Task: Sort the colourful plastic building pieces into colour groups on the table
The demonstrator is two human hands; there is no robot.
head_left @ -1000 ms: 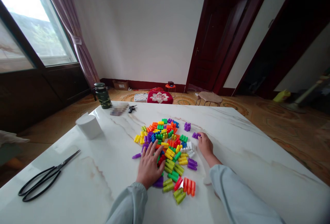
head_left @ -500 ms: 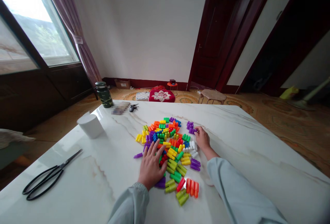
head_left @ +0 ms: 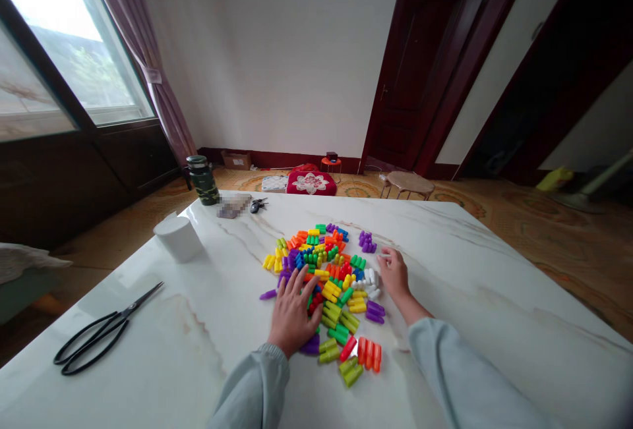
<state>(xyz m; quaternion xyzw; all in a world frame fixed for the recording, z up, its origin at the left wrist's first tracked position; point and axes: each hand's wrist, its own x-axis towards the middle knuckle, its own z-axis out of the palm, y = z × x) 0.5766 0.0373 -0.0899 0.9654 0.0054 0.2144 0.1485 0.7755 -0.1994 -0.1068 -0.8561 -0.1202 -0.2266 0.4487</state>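
Note:
A heap of colourful plastic building blocks (head_left: 332,290), shaped like joined pegs, spreads over the white marble-patterned table (head_left: 217,323). My left hand (head_left: 295,310) rests palm down on the heap's left side, fingers spread, hiding the blocks beneath it. To the right of the heap is my right hand (head_left: 395,274), its fingers loosely bent and apart, with no block visible in it. Just beyond its fingertips sits a small cluster of purple blocks (head_left: 366,242), apart from the hand. White blocks (head_left: 368,282) lie close by on its left.
Black-handled scissors (head_left: 106,330) lie at the left. Behind them stand a white paper roll (head_left: 179,238) and a camouflage flask (head_left: 203,180) near the table's far left corner. Keys (head_left: 258,205) lie beside a blurred item. A round stool (head_left: 408,182) stands beyond the table.
My right hand has drawn back to the right, away from the purple cluster it was touching. My left hand stays on the heap. The view has shifted slightly.

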